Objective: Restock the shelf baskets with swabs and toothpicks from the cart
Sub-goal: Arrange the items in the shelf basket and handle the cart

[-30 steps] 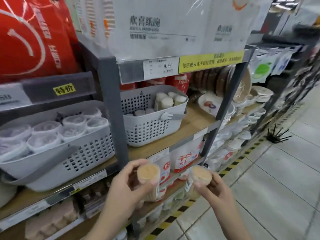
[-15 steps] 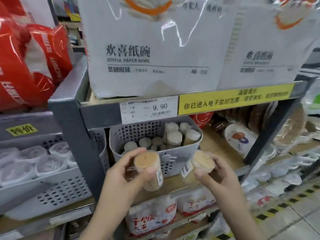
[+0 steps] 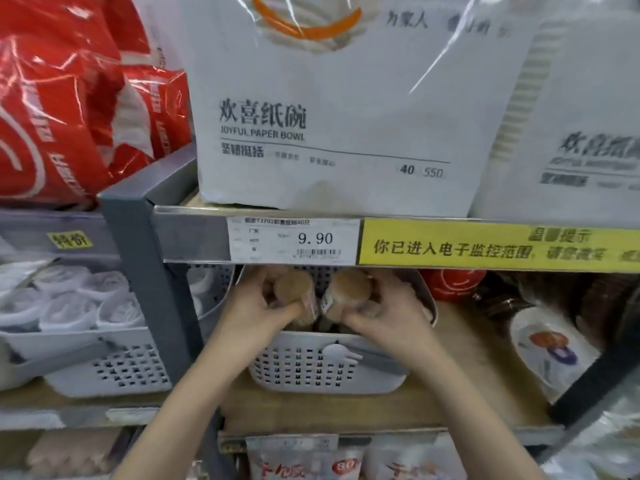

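A side basket (image 3: 104, 344) of white tubs sits at left, then the left hand (image 3: 256, 306) grips one toothpick tub (image 3: 294, 289) and the right hand (image 3: 388, 313) grips another toothpick container (image 3: 349, 289), both inside the grey basket (image 3: 322, 368) under the price tag (image 3: 294, 240).

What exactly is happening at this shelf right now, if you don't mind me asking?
A person is restocking toothpicks. The left hand and the right hand each grip one toothpick container, left and right, over the white perforated basket beneath the 9.90 price tag. Neither container is released yet.
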A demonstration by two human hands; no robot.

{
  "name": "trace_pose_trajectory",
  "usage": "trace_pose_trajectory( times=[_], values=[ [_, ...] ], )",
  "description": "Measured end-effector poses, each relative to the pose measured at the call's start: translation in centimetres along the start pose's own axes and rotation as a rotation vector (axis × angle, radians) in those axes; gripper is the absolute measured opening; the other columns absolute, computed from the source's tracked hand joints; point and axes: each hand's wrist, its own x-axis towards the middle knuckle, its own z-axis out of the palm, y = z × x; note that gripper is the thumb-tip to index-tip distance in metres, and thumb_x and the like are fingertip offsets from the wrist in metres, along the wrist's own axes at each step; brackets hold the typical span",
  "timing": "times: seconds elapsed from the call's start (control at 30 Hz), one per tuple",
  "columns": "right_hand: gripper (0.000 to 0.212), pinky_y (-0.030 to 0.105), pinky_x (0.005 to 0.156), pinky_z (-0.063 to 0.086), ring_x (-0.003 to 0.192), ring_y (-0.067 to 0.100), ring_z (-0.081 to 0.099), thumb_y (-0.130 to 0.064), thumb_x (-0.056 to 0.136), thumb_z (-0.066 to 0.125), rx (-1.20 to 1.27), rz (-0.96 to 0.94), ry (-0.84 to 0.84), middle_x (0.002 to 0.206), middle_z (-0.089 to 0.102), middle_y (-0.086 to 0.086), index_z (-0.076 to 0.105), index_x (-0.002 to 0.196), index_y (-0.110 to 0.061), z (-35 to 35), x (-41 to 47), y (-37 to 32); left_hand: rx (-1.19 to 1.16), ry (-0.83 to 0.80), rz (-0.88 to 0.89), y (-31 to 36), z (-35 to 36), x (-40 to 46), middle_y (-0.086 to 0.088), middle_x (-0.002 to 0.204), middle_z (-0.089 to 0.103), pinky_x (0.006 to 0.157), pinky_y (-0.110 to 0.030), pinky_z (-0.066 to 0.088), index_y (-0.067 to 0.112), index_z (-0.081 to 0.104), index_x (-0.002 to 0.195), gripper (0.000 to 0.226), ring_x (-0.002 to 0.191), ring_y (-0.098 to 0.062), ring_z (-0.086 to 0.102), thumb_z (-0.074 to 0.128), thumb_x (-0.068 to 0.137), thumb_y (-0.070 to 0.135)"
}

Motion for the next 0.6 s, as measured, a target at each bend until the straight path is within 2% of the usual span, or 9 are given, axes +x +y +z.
trace_pose_trajectory(
  times=[0.07,0.13,0.23,0.37,0.47,0.53,0.6],
  values=[
    [0.04,0.006,0.07,0.039,0.095,-0.002,0.055,-0.019,0.074,0.072,-0.133,-0.036,-0.138,0.096,0.058,-0.015,0.05,0.103,-0.034,0.3,0.7,0.8,0.126,-0.051,0.004,-0.6,0.0,0.5,0.012,0.1,0.065,0.085,-0.031,0.049,0.034,0.057,0.095,0.036,0.096,-0.006,0.06,0.076,0.067,0.021],
    [0.052,0.019,0.079,0.043,0.106,0.007,0.054,-0.024,0.075,0.069,-0.216,-0.035,-0.246,0.116,0.06,-0.008,0.049,0.123,-0.029,0.4,1.2,1.5,0.228,-0.134,0.013,-0.5,-0.2,0.9,0.013,0.101,0.064,0.087,-0.031,0.049,0.033,0.057,0.096,0.037,0.096,-0.005,0.059,0.075,0.064,0.029],
    [0.061,0.02,0.084,0.04,0.114,0.01,0.052,-0.027,0.079,0.066,-0.24,-0.006,-0.341,0.129,0.057,-0.006,0.043,0.136,-0.029,0.4,1.6,1.9,0.293,-0.272,-0.031,-0.1,-0.5,1.7,0.017,0.102,0.062,0.091,-0.03,0.049,0.036,0.054,0.093,0.038,0.099,-0.004,0.059,0.066,0.057,0.038],
    [0.053,0.02,0.081,0.038,0.112,0.009,0.052,-0.03,0.081,0.062,-0.289,-0.027,-0.394,0.125,0.058,-0.007,0.046,0.132,-0.03,0.4,1.9,2.2,0.378,-0.385,-0.059,-0.4,-0.8,2.4,0.012,0.11,0.061,0.093,-0.024,0.045,0.028,0.056,0.11,0.05,0.107,-0.005,0.057,0.072,0.063,0.033],
    [0.04,0.024,0.082,0.04,0.109,0.009,0.052,-0.039,0.083,0.061,-0.31,-0.041,-0.432,0.118,0.06,-0.011,0.053,0.122,-0.032,0.3,1.8,2.3,0.396,-0.427,-0.052,-0.2,-0.8,2.5,0.013,0.114,0.06,0.094,-0.019,0.043,0.026,0.056,0.117,0.044,0.107,0.0,0.055,0.074,0.076,0.023],
    [0.031,0.026,0.08,0.039,0.105,0.008,0.052,-0.047,0.084,0.058,-0.336,-0.062,-0.447,0.11,0.062,-0.014,0.057,0.112,-0.035,0.4,1.6,2.3,0.397,-0.452,-0.042,-0.2,-0.8,2.5,0.013,0.116,0.06,0.097,-0.019,0.042,0.028,0.056,0.118,0.042,0.108,0.001,0.054,0.072,0.079,0.025],
    [0.026,0.026,0.078,0.04,0.101,0.008,0.053,-0.047,0.086,0.054,-0.347,-0.079,-0.413,0.105,0.064,-0.013,0.059,0.107,-0.033,0.6,1.5,2.4,0.385,-0.492,-0.045,-0.2,-0.8,2.4,0.013,0.115,0.062,0.098,-0.02,0.043,0.026,0.059,0.117,0.038,0.107,0.001,0.056,0.071,0.082,0.029]
  ],
)
